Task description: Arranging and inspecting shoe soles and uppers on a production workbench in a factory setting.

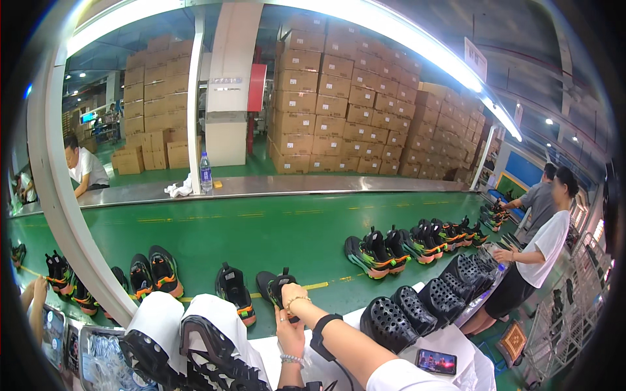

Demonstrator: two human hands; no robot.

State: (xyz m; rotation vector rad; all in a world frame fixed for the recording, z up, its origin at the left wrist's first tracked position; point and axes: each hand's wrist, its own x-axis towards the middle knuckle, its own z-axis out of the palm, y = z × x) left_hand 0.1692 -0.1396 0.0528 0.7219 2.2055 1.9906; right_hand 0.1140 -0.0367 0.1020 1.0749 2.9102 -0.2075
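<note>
- At the near edge of the green conveyor belt, the right hand rests on a black sneaker with an orange-trimmed sole; the fingers curl over its heel end, closed around it as far as can be seen.
- The sneaker lies directly under and just beyond that grip, its long axis running from near to far, toe pointing away across the belt.
- The left hand sits just nearer, palm up and fingers loosely spread, holding nothing that shows; a beaded bracelet circles its wrist.
- The right hand is plainly the closer one to the shoe; a black strap wraps its forearm.
- Just left stands a second black sneaker, apart from the first.
- Nearer still, two black-and-white shoes rest on white wrapping.
- To the right, perforated black clogs line the white worktop, rubbery and matte, beside a phone.
- Farther right, pairs of like sneakers sit on the smooth, glossy belt.
</note>
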